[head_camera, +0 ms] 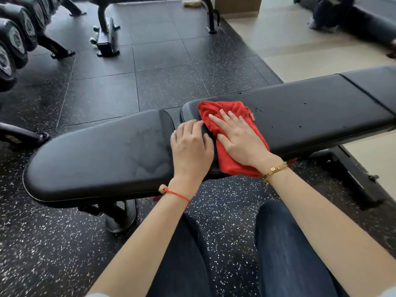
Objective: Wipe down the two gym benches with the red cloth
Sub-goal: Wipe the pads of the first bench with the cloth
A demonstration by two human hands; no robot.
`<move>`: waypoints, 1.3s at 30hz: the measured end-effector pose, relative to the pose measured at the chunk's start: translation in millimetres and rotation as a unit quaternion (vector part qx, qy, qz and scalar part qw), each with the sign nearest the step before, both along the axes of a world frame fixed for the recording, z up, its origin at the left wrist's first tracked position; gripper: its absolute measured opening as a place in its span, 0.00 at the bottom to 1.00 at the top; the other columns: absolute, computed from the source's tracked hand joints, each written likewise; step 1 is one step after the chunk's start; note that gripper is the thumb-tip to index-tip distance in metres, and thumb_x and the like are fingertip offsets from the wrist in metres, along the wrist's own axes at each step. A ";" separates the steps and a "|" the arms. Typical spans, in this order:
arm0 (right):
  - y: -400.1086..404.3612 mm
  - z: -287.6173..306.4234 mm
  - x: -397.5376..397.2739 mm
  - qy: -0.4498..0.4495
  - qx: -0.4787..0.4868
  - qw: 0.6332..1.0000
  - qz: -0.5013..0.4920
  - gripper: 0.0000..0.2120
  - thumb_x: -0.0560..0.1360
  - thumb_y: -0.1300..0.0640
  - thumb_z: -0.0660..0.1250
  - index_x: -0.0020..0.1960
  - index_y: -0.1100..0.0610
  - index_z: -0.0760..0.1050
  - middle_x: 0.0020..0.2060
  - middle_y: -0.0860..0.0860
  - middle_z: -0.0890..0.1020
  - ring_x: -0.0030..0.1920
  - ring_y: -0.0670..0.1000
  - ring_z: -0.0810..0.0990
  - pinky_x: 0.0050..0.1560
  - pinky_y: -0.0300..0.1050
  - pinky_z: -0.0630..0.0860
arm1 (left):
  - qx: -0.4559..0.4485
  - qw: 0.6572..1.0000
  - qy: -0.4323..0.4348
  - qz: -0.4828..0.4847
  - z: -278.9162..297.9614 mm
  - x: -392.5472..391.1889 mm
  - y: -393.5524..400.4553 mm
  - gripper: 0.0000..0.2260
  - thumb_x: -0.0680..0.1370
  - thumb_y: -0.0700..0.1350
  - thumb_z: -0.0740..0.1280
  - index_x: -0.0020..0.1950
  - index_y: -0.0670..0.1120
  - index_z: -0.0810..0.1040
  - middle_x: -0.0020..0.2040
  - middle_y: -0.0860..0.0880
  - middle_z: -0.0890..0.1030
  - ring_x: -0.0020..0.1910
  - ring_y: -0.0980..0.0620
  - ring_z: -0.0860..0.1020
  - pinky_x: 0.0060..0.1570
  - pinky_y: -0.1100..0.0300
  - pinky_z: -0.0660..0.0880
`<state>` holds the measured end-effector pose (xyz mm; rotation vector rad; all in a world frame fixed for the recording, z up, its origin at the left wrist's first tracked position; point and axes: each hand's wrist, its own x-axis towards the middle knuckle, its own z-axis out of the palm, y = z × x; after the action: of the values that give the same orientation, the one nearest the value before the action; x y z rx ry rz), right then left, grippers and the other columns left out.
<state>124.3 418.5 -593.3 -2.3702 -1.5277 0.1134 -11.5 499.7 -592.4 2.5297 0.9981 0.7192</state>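
Note:
A black padded gym bench [310, 108] stretches across in front of me, with a shorter seat pad [96, 155] on the left and a long back pad on the right. A red cloth [222, 112] lies on the left end of the back pad, draping over its near edge. My right hand [237, 138] presses flat on the cloth with straight fingers. My left hand [190, 148] rests on the bench beside the cloth, at the gap between the pads, fingers relaxed. Water droplets dot the back pad to the right of the cloth. A second bench [111, 24] stands farther back.
A dumbbell rack [17, 39] lines the far left. The bench's metal frame [353, 181] reaches toward me on the right. The floor is speckled black rubber tile [162, 65], with beige flooring at the right. A cardboard box [237, 5] and dark equipment [364, 22] sit at the back.

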 end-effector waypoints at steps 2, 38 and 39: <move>-2.1 0.5 8.9 0.005 0.005 1.000 0.005 0.26 0.82 0.53 0.54 0.78 0.44 0.53 0.79 0.52 0.54 0.79 0.52 0.50 0.78 0.49 0.43 | -0.003 1.000 0.001 0.012 -5.7 12.2 -7.9 0.18 0.79 0.46 0.60 0.68 0.46 0.74 0.68 0.48 0.75 0.70 0.47 0.69 0.71 0.51 0.62; -7.8 -0.8 129.4 -0.017 -0.009 0.976 0.218 0.27 0.81 0.51 0.53 0.79 0.45 0.51 0.79 0.53 0.51 0.79 0.55 0.47 0.78 0.52 0.40 | -0.028 0.990 0.000 0.141 -6.9 58.3 -45.1 0.17 0.78 0.36 0.63 0.66 0.43 0.78 0.68 0.45 0.76 0.72 0.45 0.68 0.75 0.56 0.60; -18.9 -2.0 131.8 -0.022 -0.004 0.973 0.231 0.27 0.81 0.50 0.53 0.79 0.44 0.51 0.79 0.53 0.51 0.79 0.54 0.48 0.78 0.51 0.41 | -0.037 0.988 -0.006 0.147 -6.7 60.5 -47.0 0.17 0.78 0.37 0.63 0.67 0.43 0.77 0.68 0.46 0.76 0.73 0.46 0.67 0.76 0.56 0.60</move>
<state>256.1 399.6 -595.4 -1.9891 -2.0750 0.1726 49.0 452.7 -599.1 2.3385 1.3850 0.7588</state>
